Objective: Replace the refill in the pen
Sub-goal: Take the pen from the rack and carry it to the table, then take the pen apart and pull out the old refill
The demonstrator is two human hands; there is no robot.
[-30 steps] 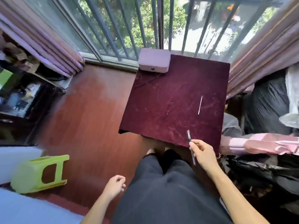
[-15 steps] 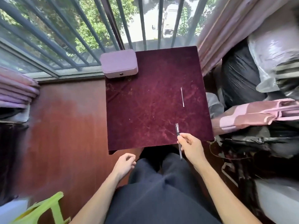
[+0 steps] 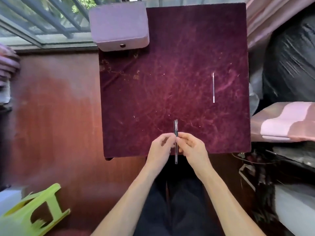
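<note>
A slim clear pen [image 3: 175, 130] with a dark cap end points away from me over the near edge of the table. My right hand [image 3: 192, 147] pinches it near the cap. My left hand [image 3: 160, 147] has its fingertips on the barrel from the other side. A thin white refill [image 3: 213, 87] lies alone on the right part of the dark red velvet table [image 3: 153, 82], well beyond both hands.
A lilac box [image 3: 119, 24] sits on the table's far left corner by the barred window. A green plastic stool [image 3: 32, 213] lies on the wooden floor at lower left. Black bags and a striped cloth [image 3: 286, 121] crowd the right side.
My left hand rose from my lap and joined the right on the pen. The pen moved left toward the table's middle, and my view tilted down over the table.
</note>
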